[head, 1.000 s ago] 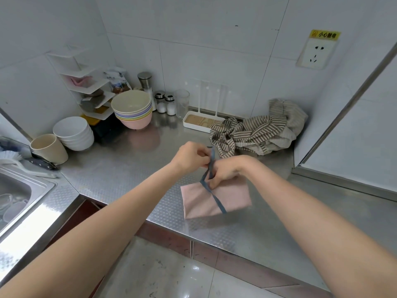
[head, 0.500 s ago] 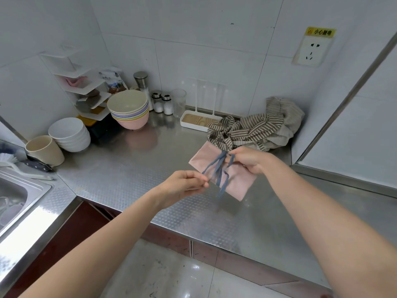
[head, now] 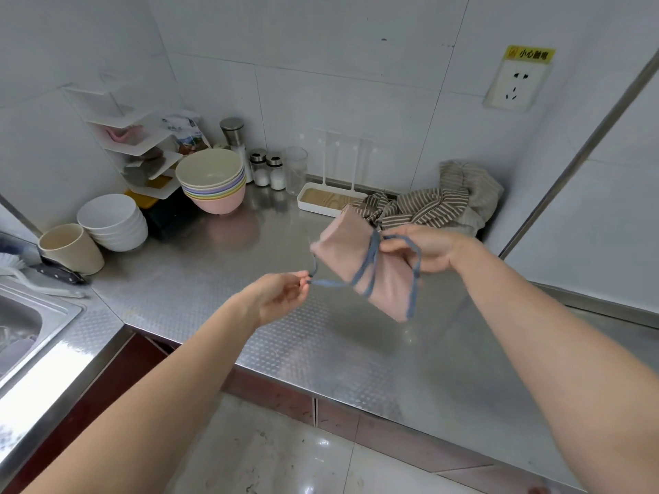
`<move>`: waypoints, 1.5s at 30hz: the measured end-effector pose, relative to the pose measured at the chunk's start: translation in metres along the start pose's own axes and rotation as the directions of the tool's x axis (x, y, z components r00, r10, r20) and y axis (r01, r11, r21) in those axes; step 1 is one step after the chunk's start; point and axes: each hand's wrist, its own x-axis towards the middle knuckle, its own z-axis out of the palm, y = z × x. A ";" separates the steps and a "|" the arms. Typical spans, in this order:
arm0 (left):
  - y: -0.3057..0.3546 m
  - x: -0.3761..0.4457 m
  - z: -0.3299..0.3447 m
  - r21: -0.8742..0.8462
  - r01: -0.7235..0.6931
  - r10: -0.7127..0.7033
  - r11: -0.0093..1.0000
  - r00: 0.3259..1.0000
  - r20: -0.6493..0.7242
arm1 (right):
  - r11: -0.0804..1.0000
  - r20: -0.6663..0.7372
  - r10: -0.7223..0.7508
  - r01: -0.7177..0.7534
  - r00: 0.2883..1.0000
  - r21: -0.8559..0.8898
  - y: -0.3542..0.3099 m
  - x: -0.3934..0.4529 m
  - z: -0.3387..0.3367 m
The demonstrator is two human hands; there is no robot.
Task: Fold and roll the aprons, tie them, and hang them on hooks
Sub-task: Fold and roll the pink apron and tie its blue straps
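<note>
Steel counter [head: 356, 351] runs under both hands, with a sink [head: 21, 326] set in it far out past the left hand [head: 281, 297]. Striped apron [head: 435, 208] lies crumpled on the counter just behind the right hand [head: 424, 249], against the wall corner. Pink apron [head: 360, 265], rolled into a bundle, is held up off the counter in the right hand's grip: fingers curled on the bundle's far side, thumb and forefinger pinching a loop of the blue tie [head: 371, 265]. The tie wraps across the bundle's middle, and one loop hangs down its right edge. Left hand sits lower and to the left of the bundle, well clear of it, its grip a fingertip pinch on the free end of the tie; that end runs nearly taut from the left fingertips [head: 303, 279] to the bundle. Beyond the left hand, toward the wall: stack of pastel bowls [head: 214, 183], stack of white bowls [head: 114, 222], beige cup [head: 67, 247], white tray [head: 331, 201] with upright posts, clear glass [head: 296, 169], two small shakers [head: 267, 171]. Wall socket [head: 513, 85] sits high above the right hand.
</note>
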 end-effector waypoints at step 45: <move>0.056 -0.007 0.056 0.054 -0.409 0.390 0.911 0.896 0.213 | 0.707 0.009 0.166 -0.112 0.986 -0.698 0.022 0.004 0.013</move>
